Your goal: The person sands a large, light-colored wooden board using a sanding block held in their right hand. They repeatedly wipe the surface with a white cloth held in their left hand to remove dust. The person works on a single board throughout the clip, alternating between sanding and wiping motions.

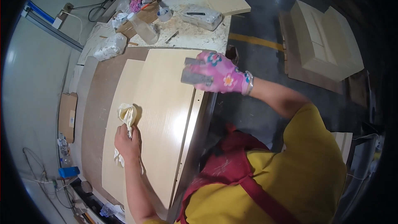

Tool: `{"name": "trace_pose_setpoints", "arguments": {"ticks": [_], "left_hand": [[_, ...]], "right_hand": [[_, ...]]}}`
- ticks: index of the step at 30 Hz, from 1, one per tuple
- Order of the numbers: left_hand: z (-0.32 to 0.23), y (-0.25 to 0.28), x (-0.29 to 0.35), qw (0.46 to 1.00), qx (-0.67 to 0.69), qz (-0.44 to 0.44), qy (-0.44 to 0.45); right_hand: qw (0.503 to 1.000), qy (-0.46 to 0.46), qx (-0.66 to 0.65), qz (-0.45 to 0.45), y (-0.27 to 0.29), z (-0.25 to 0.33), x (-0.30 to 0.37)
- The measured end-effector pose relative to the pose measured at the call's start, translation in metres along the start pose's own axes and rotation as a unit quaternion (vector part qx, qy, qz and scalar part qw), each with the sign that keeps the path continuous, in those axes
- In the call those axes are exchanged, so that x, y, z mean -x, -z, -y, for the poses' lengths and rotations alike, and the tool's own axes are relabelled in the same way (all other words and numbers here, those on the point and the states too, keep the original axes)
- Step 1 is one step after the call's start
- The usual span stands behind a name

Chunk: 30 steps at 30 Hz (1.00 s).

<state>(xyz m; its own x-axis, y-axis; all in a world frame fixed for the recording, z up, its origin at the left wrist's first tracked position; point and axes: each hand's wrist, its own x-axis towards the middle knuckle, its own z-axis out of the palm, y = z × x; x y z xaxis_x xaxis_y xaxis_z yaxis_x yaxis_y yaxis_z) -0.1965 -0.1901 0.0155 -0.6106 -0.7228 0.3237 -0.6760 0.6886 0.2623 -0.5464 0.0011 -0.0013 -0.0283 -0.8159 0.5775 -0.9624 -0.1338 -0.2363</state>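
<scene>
A pale wood-coloured panel (159, 95) lies on top of another light panel (120, 83), whose left side shows beyond it. My left hand (127, 142), bare, is closed around a crumpled cream-white cloth (127, 113) over the panels' left part. One end of the cloth stands up above my fingers; the other hangs below them. My right hand (224, 74) wears a pink flowered glove and grips a grey sanding block (190, 78) at the panel's far right corner. Along the right edge, small holes show in a narrow strip (190, 128).
Beyond the panels, a cluttered white table (195, 43) holds a clear bottle (143, 29), a tape roll (164, 14), a wrapped bundle (202, 17) and a cardboard box (143, 14). Stacked pale panels (327, 41) stand on the floor at right. A blue box (69, 171) sits at left.
</scene>
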Motion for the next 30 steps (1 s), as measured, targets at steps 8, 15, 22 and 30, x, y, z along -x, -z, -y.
{"name": "trace_pose_setpoints", "arguments": {"ticks": [8, 15, 22, 30], "left_hand": [[-0.009, 0.000, -0.030, 0.998, 0.057, -0.026, 0.001], [-0.136, -0.091, -0.110, 0.995, 0.057, 0.077, -0.020], [-0.127, -0.017, 0.099, 1.000, 0.009, -0.015, 0.004], [-0.008, 0.144, 0.402, 0.739, -0.226, -0.206, 0.600]], "right_hand": [[0.847, -0.302, -0.423, -0.115, 0.027, -0.087, -0.052], [0.946, -0.120, -0.210, -0.216, -0.077, -0.061, -0.082], [0.922, -0.080, -0.373, -0.068, -0.106, -0.117, -0.046], [0.943, 0.118, -0.308, -0.051, -0.117, -0.126, -0.060]]}}
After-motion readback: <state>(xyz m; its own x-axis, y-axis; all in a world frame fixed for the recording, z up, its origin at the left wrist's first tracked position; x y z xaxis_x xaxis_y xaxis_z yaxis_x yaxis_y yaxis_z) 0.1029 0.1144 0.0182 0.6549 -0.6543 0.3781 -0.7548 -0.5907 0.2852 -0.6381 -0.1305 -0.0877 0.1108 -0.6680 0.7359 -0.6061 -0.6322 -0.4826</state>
